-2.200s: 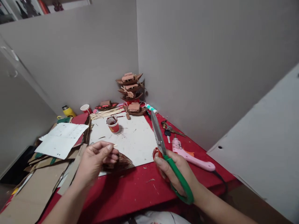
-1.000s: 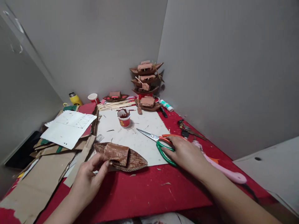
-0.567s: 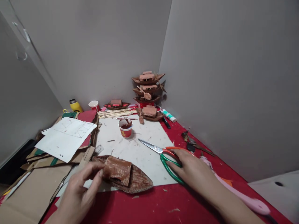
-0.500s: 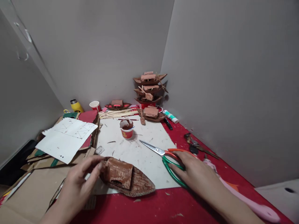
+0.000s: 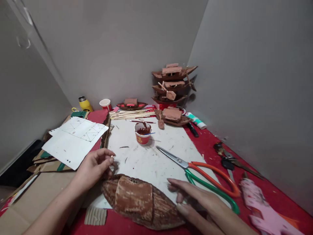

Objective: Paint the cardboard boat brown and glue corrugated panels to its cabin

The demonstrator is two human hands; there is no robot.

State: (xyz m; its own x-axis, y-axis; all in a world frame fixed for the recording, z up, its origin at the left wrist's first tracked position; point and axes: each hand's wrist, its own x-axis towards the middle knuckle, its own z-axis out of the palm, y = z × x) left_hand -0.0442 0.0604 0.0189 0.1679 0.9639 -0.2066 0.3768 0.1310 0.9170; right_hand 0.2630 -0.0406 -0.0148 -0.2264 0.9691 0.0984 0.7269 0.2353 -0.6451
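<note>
A brown-painted model boat (image 5: 134, 199) with a curved cabin roof lies at the front edge of the white sheet. Above its left end is my left hand (image 5: 96, 168), thumb and forefinger pinched together; a tiny pale bit may be between them, too small to name. My right hand (image 5: 195, 204) has its fingers apart at the boat's right tip, the thumb touching or just beside it. Scissors (image 5: 182, 163) with one orange and one green handle lie partly open just beyond my right hand, which does not hold them.
A red paper cup (image 5: 143, 137) with brown paint and a blue-handled tool stands mid-sheet. Thin sticks (image 5: 132, 114) and stacked model boats (image 5: 172, 86) are at the back. Cardboard (image 5: 49, 189) lies left under drawn paper (image 5: 75, 140). A pink glue gun (image 5: 261, 205) lies right; corrugated scrap (image 5: 95, 216) sits in front.
My right hand has let go of the scissors and come to the boat's right tip. My left hand has lifted off the boat's left end. The view has shifted.
</note>
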